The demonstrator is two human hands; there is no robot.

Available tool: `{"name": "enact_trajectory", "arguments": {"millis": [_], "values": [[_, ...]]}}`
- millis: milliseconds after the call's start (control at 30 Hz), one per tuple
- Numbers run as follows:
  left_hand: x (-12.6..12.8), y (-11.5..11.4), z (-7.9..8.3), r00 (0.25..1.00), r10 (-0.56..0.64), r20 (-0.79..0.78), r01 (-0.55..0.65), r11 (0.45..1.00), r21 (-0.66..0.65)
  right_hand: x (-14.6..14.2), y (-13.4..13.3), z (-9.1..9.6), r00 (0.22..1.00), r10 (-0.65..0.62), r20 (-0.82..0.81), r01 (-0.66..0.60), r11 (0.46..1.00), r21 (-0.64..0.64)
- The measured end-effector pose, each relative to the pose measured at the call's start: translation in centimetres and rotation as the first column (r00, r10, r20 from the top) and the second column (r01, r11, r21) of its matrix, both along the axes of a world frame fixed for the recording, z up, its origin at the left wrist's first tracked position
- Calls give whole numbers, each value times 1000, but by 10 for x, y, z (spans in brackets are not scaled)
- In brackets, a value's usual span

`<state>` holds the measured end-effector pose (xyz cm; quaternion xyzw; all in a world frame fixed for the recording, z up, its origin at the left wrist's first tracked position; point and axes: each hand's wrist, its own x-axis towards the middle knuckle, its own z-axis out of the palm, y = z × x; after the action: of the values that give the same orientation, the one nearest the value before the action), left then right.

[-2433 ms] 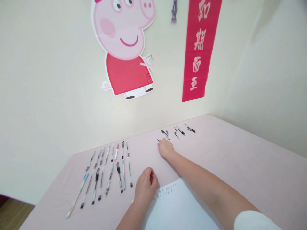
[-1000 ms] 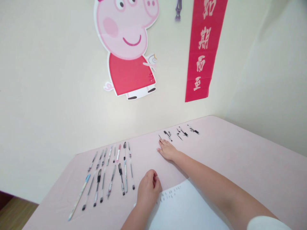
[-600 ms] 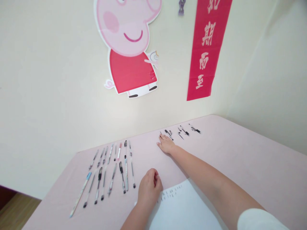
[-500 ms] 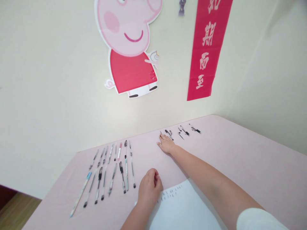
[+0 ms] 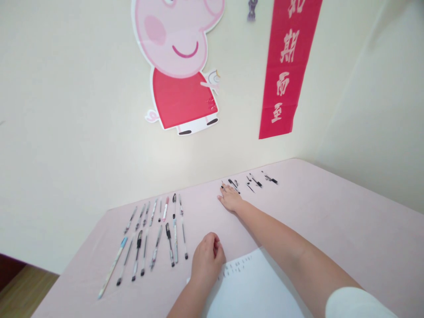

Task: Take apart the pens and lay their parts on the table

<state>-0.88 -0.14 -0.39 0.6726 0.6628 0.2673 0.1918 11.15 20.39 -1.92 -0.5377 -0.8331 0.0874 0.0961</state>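
Note:
My right hand (image 5: 231, 198) is stretched to the back of the table, palm down with its fingers extended. Its fingertips touch or cover a small black pen part (image 5: 222, 187), partly hidden by them. Just right of those fingers lies a black pen (image 5: 233, 185) with small pieces beside it. My left hand (image 5: 208, 256) rests loosely curled at the top left corner of a white sheet of paper (image 5: 255, 287) with handwriting on it. Nothing shows between its fingers, though its palm side is hidden.
Two rows of pens lie on the left, among them a blue-capped pen (image 5: 112, 267), a pink pen (image 5: 165, 209) and a black-capped pen (image 5: 170, 243). More black pen parts (image 5: 255, 180) lie at the back right. The pink tabletop (image 5: 331, 207) meets a wall with a pig sticker (image 5: 183, 99) and red banner (image 5: 281, 70).
My right hand has barely shifted at the small black part, which shows a little differently by the fingertips. My left hand stays put, and the view has drifted slightly.

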Motion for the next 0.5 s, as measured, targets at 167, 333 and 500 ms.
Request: {"name": "enact_trajectory", "arguments": {"millis": [167,333,500], "values": [[0,-1,2,999,4,-46,-5,1000,-12,0,-1,-1,1000,-11,-11,11,1000,17],[0,-1,2,999,-5,-49,4,1000,-22,2,-1,-4,999,-3,-39,5,999,41],[0,-1,1,999,1,-53,-2,1000,-20,4,-2,-5,997,1,-81,4,998,57]]}}
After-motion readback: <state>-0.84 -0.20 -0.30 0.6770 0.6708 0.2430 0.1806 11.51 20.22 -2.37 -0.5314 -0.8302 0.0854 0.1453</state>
